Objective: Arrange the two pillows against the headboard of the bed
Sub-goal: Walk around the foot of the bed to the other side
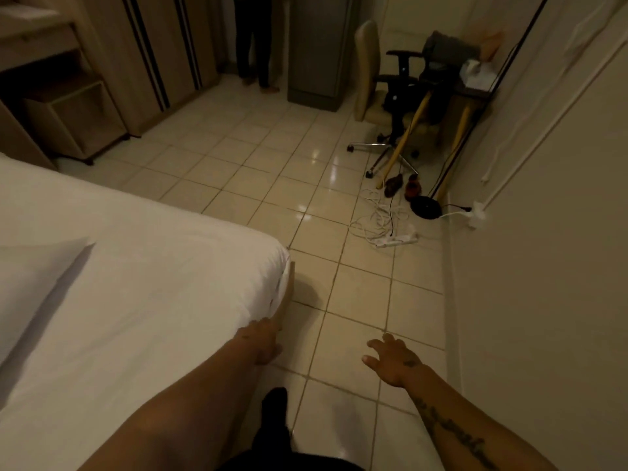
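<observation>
- We see the bed (129, 283) filling the lower left of the view, under a smooth white sheet, with its near corner rounding off over the tiled floor (272, 158).
- One white pillow (30, 280) lies flat on the mattress at the far left edge of the view, cut off by the frame; we cannot find the second pillow or the headboard here.
- Our left hand (263, 341) hangs at the side of the mattress just below the bed's corner, fingers pointing down and loosely together, holding nothing; whether it touches the sheet we cannot tell.
- Our right hand (390, 360) hovers over the tiles, well apart from the bed, palm down with the fingers spread and empty.
- Across the room a black office chair (397, 96) stands near the right wall, with a white power strip (396, 240) and tangled cords on the floor nearby.
- Another person's legs (255, 45) stand at the far end, beside a grey cabinet (317, 49).
</observation>
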